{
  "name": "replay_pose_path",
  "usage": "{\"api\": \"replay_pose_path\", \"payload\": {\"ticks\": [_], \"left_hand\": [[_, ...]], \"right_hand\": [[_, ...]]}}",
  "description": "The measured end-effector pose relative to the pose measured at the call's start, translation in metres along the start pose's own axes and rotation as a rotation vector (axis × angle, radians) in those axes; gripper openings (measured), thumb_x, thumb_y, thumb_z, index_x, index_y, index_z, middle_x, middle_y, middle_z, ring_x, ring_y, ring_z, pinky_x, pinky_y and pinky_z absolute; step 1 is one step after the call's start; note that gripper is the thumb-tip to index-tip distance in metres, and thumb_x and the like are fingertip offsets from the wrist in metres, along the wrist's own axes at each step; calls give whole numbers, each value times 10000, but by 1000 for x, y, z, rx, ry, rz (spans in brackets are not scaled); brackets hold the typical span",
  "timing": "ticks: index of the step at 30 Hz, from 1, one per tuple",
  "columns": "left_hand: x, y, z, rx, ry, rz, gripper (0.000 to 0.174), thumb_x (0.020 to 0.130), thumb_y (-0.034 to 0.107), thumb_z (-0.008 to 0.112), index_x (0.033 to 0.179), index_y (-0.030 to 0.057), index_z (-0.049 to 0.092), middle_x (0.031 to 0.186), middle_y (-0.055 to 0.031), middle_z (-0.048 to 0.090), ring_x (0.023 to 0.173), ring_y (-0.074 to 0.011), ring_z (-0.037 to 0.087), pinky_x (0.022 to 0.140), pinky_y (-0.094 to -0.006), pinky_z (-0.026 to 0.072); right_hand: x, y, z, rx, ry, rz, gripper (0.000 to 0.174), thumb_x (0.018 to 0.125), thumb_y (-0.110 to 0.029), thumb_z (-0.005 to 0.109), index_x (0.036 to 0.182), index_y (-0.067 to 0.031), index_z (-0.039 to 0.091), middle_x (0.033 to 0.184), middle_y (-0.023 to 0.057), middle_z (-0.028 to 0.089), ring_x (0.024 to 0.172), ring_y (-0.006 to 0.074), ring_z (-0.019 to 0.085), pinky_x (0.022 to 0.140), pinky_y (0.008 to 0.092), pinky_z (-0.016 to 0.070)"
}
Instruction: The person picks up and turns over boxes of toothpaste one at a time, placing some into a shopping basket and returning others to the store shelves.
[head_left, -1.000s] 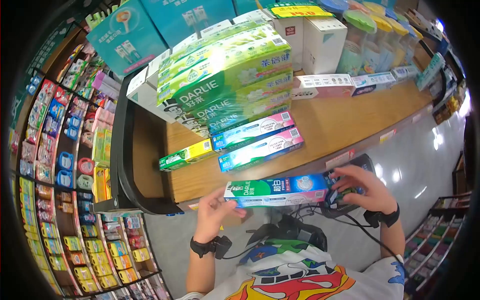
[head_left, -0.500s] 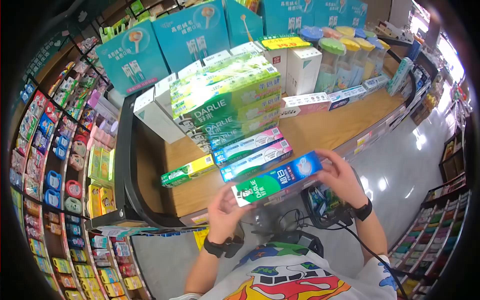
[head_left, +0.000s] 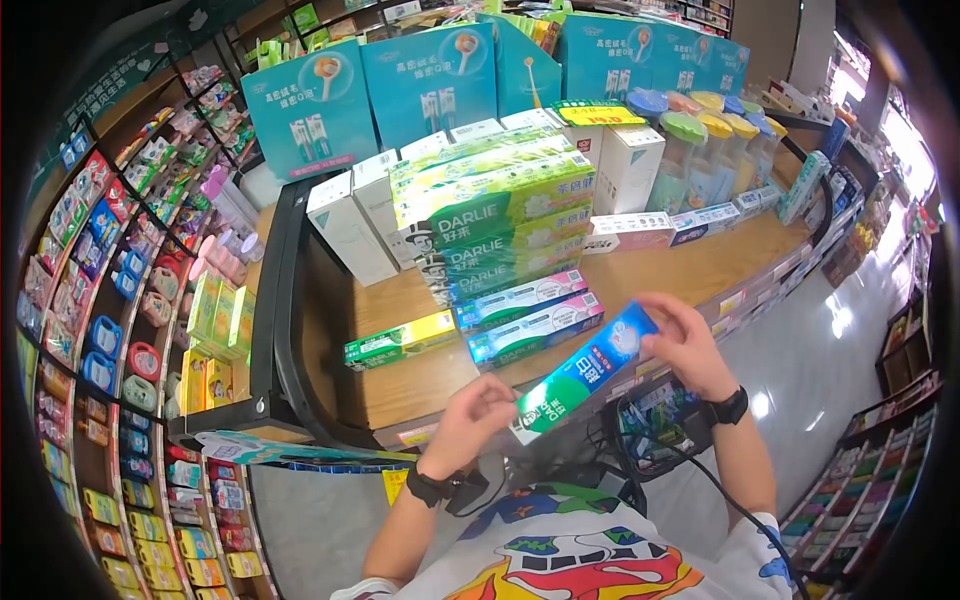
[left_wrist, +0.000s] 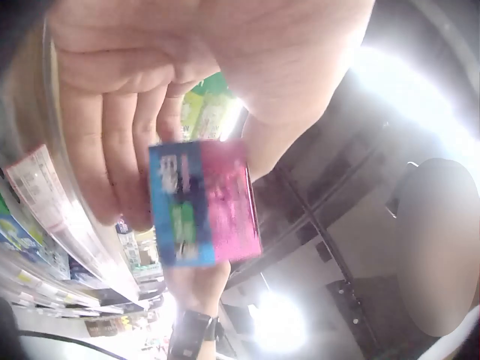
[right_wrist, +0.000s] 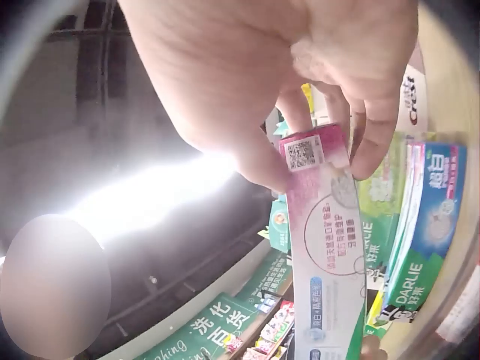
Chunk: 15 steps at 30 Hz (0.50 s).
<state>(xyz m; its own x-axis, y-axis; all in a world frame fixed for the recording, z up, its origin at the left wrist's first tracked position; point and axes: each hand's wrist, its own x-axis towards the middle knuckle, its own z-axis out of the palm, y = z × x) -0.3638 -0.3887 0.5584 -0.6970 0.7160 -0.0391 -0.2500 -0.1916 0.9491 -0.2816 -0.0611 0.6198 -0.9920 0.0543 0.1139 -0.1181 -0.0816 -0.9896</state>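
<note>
A long Darlie toothpaste box (head_left: 583, 372), blue and green with a white end, slants in front of the shelf edge. My right hand (head_left: 690, 345) pinches its upper blue end between thumb and fingers; the right wrist view shows that grip beside the QR code. My left hand (head_left: 470, 425) is at the lower end, its fingertips right at the box's corner. In the left wrist view the left fingers (left_wrist: 120, 161) lie fairly straight beside the blue and pink end of the box. Two similar toothpaste boxes (head_left: 540, 330) lie on the shelf just beyond.
The wooden shelf (head_left: 690, 275) has a raised black rim (head_left: 300, 330) at left. A stack of green Darlie boxes (head_left: 500, 220) stands on it, with a green and yellow box (head_left: 400, 340) in front. Lidded containers (head_left: 680, 150) stand behind right. A cable (head_left: 690, 465) runs by the right forearm.
The toothpaste box has gone from level to slanted, its blue end up. The right hand has closed on that end, and the left hand's hold on the other end has loosened.
</note>
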Motion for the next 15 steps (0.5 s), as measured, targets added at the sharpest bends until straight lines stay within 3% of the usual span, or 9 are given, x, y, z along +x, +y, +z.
{"api": "replay_pose_path", "payload": {"ticks": [2, 3, 5, 7, 10, 11, 13, 15], "left_hand": [[7, 15, 15, 65, -67, -85, 407, 908, 25, 718, 1270, 15, 533, 1035, -48, 645, 917, -102, 636, 810, -242, 531], [12, 22, 17, 137, -178, -164, 499, 887, -7, 709, 1340, -10, 500, 1112, -81, 668, 1038, -136, 649, 853, -311, 541], [23, 23, 28, 239, -288, -185, 550, 883, -24, 705, 1384, -15, 480, 1217, -120, 661, 1104, -171, 649, 918, -339, 538], [32, 10, 35, 253, -348, -165, 620, 882, -39, 702, 1445, -24, 443, 1367, -185, 612, 1194, -234, 639, 1027, -388, 514], [35, 7, 41, 174, -330, -113, 620, 880, -39, 708, 1441, -36, 446, 1354, -175, 617, 1189, -241, 644, 1027, -390, 522], [36, 7, 45, 139, -275, -97, 606, 875, -23, 727, 1420, -28, 463, 1285, -147, 631, 1133, -210, 655, 982, -350, 535], [34, 8, 53, 67, -159, -66, 579, 865, 9, 767, 1377, -13, 499, 1146, -90, 659, 1023, -147, 677, 892, -269, 562], [36, 2, 52, -1, -121, -26, 581, 867, -7, 757, 1385, -15, 493, 1194, -109, 647, 1040, -164, 680, 899, -280, 565]], "right_hand": [[9, -12, 10, -5, -12, -16, 487, 931, -31, 652, 1391, 24, 505, 1310, 114, 600, 1181, 162, 594, 1007, 321, 495], [14, -21, 16, -13, -30, -14, 483, 927, -25, 648, 1389, 21, 514, 1318, 119, 600, 1172, 161, 597, 993, 313, 501], [25, -25, 27, -88, -71, -124, 471, 944, -40, 628, 1397, 12, 512, 1312, 113, 609, 1151, 157, 607, 959, 309, 521], [29, -21, 31, -55, -46, -110, 518, 939, -30, 633, 1430, 2, 471, 1329, 114, 593, 1147, 171, 614, 944, 320, 532], [23, -16, 35, 30, -18, -85, 607, 924, 5, 653, 1475, -14, 402, 1327, 108, 569, 1150, 171, 613, 961, 322, 530], [20, -13, 36, 65, -10, -78, 640, 917, 20, 662, 1490, -20, 378, 1321, 104, 560, 1152, 167, 610, 974, 320, 527], [9, -5, 35, 17, -134, -9, 693, 895, 29, 689, 1502, -31, 360, 1323, 108, 552, 1125, 166, 620, 941, 312, 542], [-2, 3, 33, -134, -253, 66, 746, 868, 11, 740, 1506, -35, 356, 1308, 116, 556, 1085, 159, 631, 920, 304, 550]]}}
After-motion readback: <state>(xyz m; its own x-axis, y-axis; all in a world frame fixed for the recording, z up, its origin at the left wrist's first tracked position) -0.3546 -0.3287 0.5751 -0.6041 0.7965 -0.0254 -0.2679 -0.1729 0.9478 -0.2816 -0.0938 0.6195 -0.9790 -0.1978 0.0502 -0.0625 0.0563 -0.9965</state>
